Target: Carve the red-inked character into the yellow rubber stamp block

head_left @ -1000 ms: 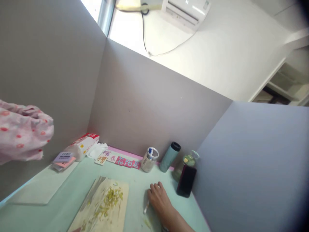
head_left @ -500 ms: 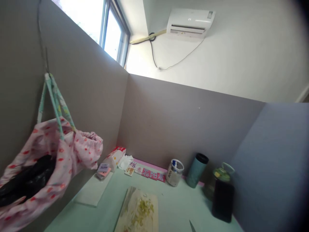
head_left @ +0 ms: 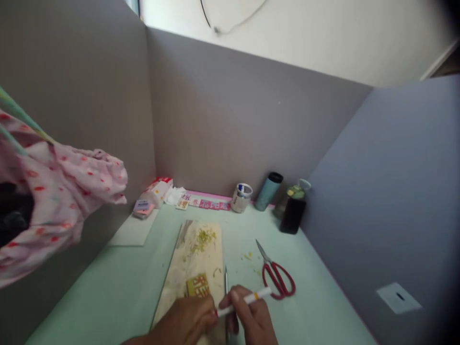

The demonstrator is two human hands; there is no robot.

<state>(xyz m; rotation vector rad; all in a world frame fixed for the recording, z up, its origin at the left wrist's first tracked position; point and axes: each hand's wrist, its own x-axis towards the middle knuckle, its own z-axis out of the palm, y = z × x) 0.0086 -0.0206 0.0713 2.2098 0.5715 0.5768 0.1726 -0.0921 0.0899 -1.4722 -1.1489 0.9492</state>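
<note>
My right hand [head_left: 251, 318] is closed around a white pen-like tool [head_left: 247, 299] with an orange band, held slantwise near the bottom edge. My left hand [head_left: 185, 321] lies on the wooden board [head_left: 194, 261], its fingers curled beside a small yellow piece with red marks [head_left: 198, 286]. Yellow-green scraps [head_left: 201, 238] are scattered on the far part of the board. A thin metal tool [head_left: 225, 279] lies along the board's right edge. Red-handled scissors [head_left: 275, 275] rest on the mint table just right of my right hand.
Grey partition walls enclose the mint table [head_left: 118, 282]. At the back stand a white cup [head_left: 240, 197], a teal flask [head_left: 269, 190], a dark phone [head_left: 292, 214] leaning on a jar, a tissue pack [head_left: 156, 190] and paper strips. A pink cloth bag [head_left: 61, 191] hangs at left.
The view has dropped from the wall and air conditioner to the table. Both hands, out of sight half a second ago, are now at the board, the right one holding the white tool.
</note>
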